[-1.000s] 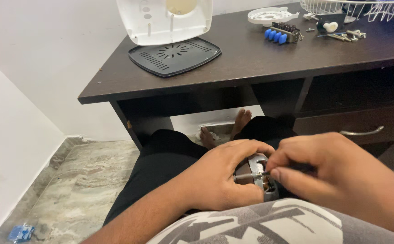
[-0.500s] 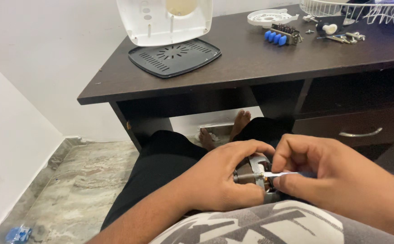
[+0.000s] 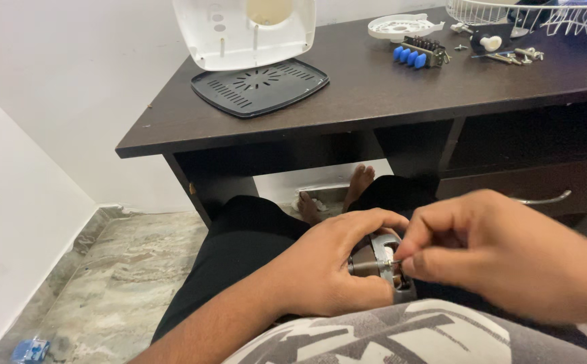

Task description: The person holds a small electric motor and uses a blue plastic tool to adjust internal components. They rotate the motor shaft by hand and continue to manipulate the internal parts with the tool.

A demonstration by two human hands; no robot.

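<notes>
Down in the lap, at about five o'clock in the frame, the left hand [image 3: 330,273] is wrapped around a small electric motor [image 3: 382,264], its grip closed on the metal body with the fingers curling over the top. Most of the motor is buried under those fingers; only a grey frame edge and a short shaft [image 3: 363,266] poking out toward nine o'clock can be made out. The right hand [image 3: 502,253] comes in from three o'clock, thumb and forefinger pinched shut right at the motor's face. Something small and pale sits between those fingertips, too tiny to identify. The right forearm runs off the frame edge at four o'clock.

Up at twelve o'clock, the dark wooden surface [image 3: 374,94] carries a black vented cover plate [image 3: 261,86] lying flat, with a white plastic housing [image 3: 245,28] standing just behind it, its top cut off by the frame. Toward one o'clock lie a white round plastic part [image 3: 401,27], a switch block with blue buttons [image 3: 416,52], and a scatter of screws and small parts [image 3: 509,50]. A white wire grille [image 3: 536,13] is clipped by the upper right corner. A drawer handle [image 3: 543,199] shows beneath. A blue scrap [image 3: 29,350] on the marble floor at seven o'clock is blurred.
</notes>
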